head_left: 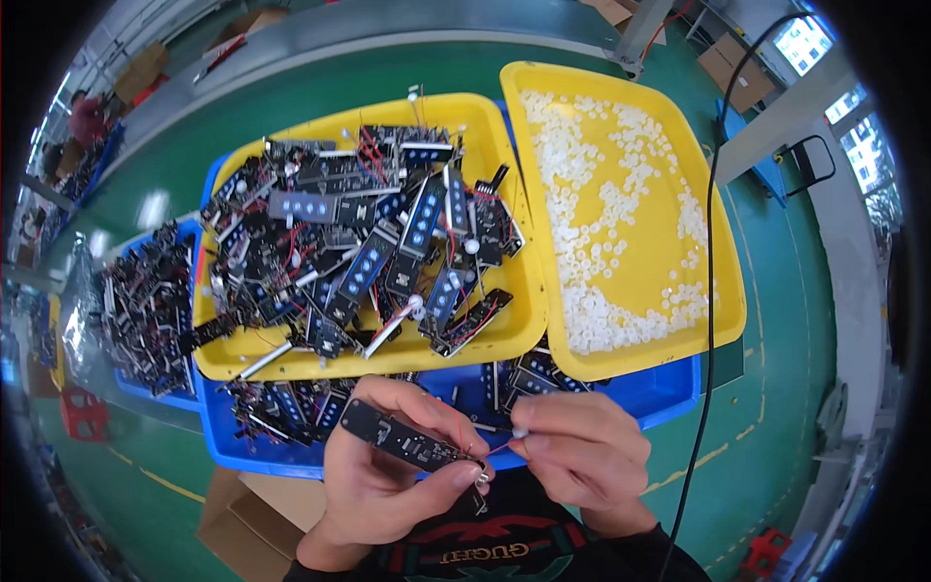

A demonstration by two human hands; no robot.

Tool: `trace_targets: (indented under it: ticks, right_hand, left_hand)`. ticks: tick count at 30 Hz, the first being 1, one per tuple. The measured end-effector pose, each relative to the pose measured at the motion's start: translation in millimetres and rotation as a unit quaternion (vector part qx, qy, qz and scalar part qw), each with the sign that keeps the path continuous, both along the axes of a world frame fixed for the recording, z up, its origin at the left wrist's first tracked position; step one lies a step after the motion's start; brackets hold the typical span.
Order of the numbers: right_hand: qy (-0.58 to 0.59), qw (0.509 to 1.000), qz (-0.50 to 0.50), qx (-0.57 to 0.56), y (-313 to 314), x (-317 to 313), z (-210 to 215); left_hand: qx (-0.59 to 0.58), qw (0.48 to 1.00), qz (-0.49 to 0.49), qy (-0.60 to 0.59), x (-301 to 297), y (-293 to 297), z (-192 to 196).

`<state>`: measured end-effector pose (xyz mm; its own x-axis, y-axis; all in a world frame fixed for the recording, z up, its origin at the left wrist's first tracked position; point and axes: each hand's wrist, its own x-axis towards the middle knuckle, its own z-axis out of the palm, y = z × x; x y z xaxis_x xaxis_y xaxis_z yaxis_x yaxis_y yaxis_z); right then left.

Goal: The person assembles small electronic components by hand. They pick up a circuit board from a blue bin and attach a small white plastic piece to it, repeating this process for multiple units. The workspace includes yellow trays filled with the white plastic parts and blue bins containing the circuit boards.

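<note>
Clearly, the black circuit board (402, 436) is in the left hand (364, 485), just on the person's side of the board-filled yellow tray (456, 362). Its long axis runs aslant: the rounded end with the holes points left and a little away from the person, toward that tray's near left part, while the other end slopes right and down toward the person's body. The left hand is closed around the board, fingers behind it and thumb pressing near its lower end, where a small metal bit shows.

Over by the near right corner of the same tray, the right hand (587, 456) has thumb and forefinger pinched together on a small white piece (520, 433); it is somewhat blurred, so its exact shape is hard to tell. A thin red wire (499, 448) spans the gap from the board to this pinch.

Right of the board-filled tray stands a second yellow tray (659, 272) with scattered white rings (592, 325). Beneath it lies a blue bin (669, 388) holding more boards, and nearer the person, off to its left, is a cardboard box (242, 524).
</note>
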<state>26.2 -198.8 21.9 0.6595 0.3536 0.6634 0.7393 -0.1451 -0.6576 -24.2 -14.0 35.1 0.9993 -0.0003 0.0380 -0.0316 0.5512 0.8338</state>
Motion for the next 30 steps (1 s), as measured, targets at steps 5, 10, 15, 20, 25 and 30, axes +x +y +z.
trace_targets:
  ticks: [5, 10, 15, 20, 25, 30]
  right_hand:
    - [-0.073, 0.961, -0.213, -0.162, -23.7, 28.9, 9.4]
    - [-0.063, 0.913, -0.293, -0.278, -44.3, 54.4, 15.3]
    - [-0.039, 0.897, -0.312, -0.312, -47.8, 62.8, 18.2]
    - [-0.025, 0.886, -0.303, -0.351, -48.1, 66.4, 15.7]
    - [0.002, 0.896, -0.246, -0.369, -51.8, 68.3, 17.3]
    - [0.021, 0.909, -0.167, -0.382, -45.1, 68.4, 14.4]
  left_hand:
    - [0.448, 0.87, 0.166, -0.12, 23.8, -6.1, 25.6]
    - [0.689, 0.672, 0.217, -0.167, 57.0, -15.6, 45.8]
    - [0.743, 0.629, 0.206, -0.102, 79.0, -18.5, 46.4]
    - [0.746, 0.613, 0.22, -0.139, 88.8, -23.7, 41.6]
    - [0.703, 0.67, 0.157, -0.18, 52.2, -16.6, 47.1]
    - [0.703, 0.692, -0.038, -0.159, 6.6, 2.9, 13.9]
